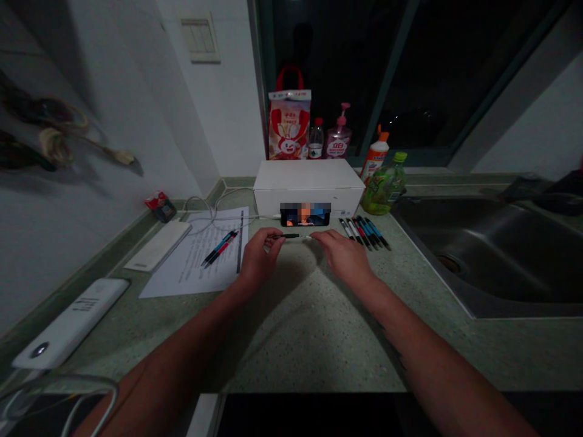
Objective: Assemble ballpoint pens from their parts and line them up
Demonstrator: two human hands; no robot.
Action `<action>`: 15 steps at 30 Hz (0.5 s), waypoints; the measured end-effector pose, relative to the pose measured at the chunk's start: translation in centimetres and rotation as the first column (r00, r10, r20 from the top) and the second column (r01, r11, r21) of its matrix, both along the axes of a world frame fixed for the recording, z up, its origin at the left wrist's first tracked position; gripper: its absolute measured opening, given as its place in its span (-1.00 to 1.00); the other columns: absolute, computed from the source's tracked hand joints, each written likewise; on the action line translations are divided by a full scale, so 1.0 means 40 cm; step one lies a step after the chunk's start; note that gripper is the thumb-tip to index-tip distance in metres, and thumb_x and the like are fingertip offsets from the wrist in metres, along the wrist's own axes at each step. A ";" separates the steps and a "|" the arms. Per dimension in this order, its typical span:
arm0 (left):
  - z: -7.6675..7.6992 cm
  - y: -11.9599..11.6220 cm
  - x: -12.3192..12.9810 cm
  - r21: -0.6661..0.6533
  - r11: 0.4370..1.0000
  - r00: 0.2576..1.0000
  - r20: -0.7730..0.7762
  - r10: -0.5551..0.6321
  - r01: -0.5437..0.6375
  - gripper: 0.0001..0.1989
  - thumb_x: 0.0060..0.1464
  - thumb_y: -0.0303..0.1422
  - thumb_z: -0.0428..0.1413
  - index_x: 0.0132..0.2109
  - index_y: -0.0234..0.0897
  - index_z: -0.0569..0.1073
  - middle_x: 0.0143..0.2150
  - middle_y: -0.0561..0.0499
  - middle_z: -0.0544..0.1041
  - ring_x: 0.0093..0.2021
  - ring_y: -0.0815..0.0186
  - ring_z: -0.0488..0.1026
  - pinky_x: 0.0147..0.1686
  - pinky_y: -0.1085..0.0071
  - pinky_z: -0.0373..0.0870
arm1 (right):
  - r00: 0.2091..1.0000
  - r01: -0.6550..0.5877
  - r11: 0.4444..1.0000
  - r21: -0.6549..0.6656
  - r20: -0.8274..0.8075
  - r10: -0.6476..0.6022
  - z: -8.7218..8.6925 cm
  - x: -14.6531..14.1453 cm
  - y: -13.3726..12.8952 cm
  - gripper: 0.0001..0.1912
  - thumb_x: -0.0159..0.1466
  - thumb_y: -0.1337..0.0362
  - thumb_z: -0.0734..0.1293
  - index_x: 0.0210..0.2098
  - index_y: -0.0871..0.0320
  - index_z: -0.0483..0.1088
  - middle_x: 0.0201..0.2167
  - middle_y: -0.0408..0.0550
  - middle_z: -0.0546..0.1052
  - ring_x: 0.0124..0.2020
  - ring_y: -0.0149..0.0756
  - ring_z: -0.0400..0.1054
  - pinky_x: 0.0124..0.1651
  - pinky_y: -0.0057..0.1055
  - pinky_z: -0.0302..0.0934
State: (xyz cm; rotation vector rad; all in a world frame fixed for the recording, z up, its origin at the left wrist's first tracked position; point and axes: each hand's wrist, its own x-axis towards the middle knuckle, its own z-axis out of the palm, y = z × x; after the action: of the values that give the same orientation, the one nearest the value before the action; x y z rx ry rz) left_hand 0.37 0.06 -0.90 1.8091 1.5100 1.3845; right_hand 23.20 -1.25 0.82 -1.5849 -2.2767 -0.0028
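Above the counter, just in front of a propped-up phone [306,222], my two hands meet at a slim pen [290,235]. My left hand [259,256] pinches its dark barrel between thumb and fingers. The fingertips of my right hand [345,254] are closed at the pale, thin end, whose exact part is too small to make out. Right of my right hand lies a row of several pens [363,233] with white, red and blue barrels. On a printed sheet [191,282] to the left rest a blue pen and a red pen [220,249], side by side.
A white box [307,175] stands behind the phone, with bottles [337,142] and a red bag [289,127] behind it. At right is a metal sink [501,255]. A white slab [159,246], cable [214,209] and long white device [75,321] lie left.
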 end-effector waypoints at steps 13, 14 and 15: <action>-0.009 -0.001 0.006 -0.243 0.959 0.989 0.048 -0.140 0.147 -0.79 0.20 -0.18 0.22 -0.33 -0.19 0.56 -0.35 0.01 0.66 -0.28 0.17 0.59 -0.19 0.28 0.53 | 0.982 -0.121 0.987 -0.106 -0.158 0.103 -0.006 -0.023 0.002 -0.78 0.46 0.36 0.36 0.04 0.10 0.58 -0.05 0.05 0.70 -0.01 -0.08 0.59 0.02 -0.24 0.38; -0.008 0.000 0.005 -0.266 0.952 0.988 0.058 -0.143 0.153 -0.77 0.20 -0.17 0.22 -0.35 -0.19 0.55 -0.38 0.02 0.65 -0.31 0.17 0.59 -0.21 0.28 0.52 | 0.983 -0.114 0.987 -0.111 -0.154 0.097 -0.005 -0.024 0.001 -0.80 0.46 0.36 0.36 0.02 0.10 0.58 -0.07 0.05 0.70 -0.03 -0.07 0.59 0.01 -0.23 0.38; -0.008 0.001 0.005 -0.276 0.948 0.987 0.063 -0.146 0.158 -0.77 0.20 -0.16 0.22 -0.36 -0.19 0.54 -0.39 0.02 0.64 -0.32 0.18 0.58 -0.22 0.28 0.52 | 0.984 -0.109 0.987 -0.115 -0.151 0.091 -0.004 -0.024 0.000 -0.81 0.46 0.36 0.36 0.01 0.11 0.58 -0.08 0.06 0.70 -0.04 -0.07 0.59 0.00 -0.23 0.38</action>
State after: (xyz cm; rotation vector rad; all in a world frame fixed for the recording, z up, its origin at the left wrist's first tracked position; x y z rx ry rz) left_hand 0.56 0.10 -1.22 1.6706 1.4297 1.0690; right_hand 22.26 -1.26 0.67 -1.4745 -2.2773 0.2754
